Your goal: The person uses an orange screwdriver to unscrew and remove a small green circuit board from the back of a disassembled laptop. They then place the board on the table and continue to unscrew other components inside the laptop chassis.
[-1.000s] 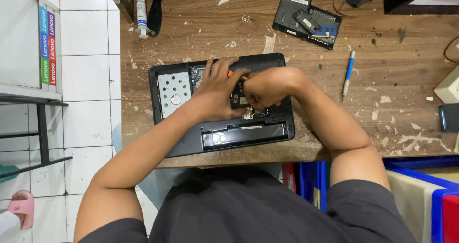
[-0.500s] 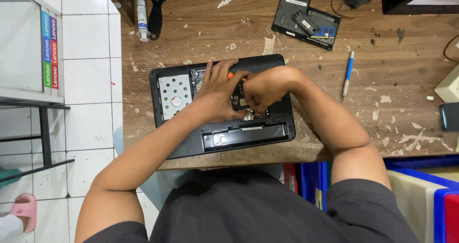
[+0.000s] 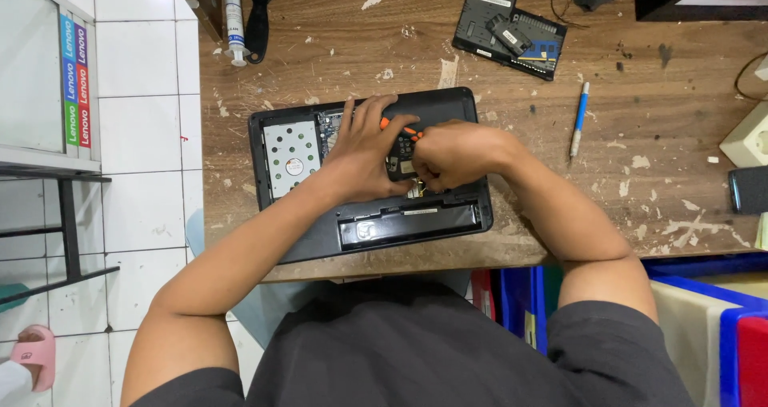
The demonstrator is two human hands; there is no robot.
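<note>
A black laptop (image 3: 296, 239) lies upside down on the worn wooden desk (image 3: 336, 47), its bottom cover off, a silver drive (image 3: 290, 152) showing at its left. My left hand (image 3: 362, 152) rests flat over the open middle bay, fingers spread. My right hand (image 3: 452, 154) is closed around an orange-handled screwdriver (image 3: 398, 127) whose tip points into the bay next to my left fingers. The parts under both hands are hidden.
A removed black cover panel with small parts on it (image 3: 507, 29) lies at the desk's back. A blue and white pen (image 3: 579, 119) lies to the right. A white tube (image 3: 234, 23) and black tool (image 3: 259, 15) sit back left. Blue bins (image 3: 704, 311) stand under the desk's right.
Both hands stay over the laptop's open bay with only slight shifts; the laptop has not moved.
</note>
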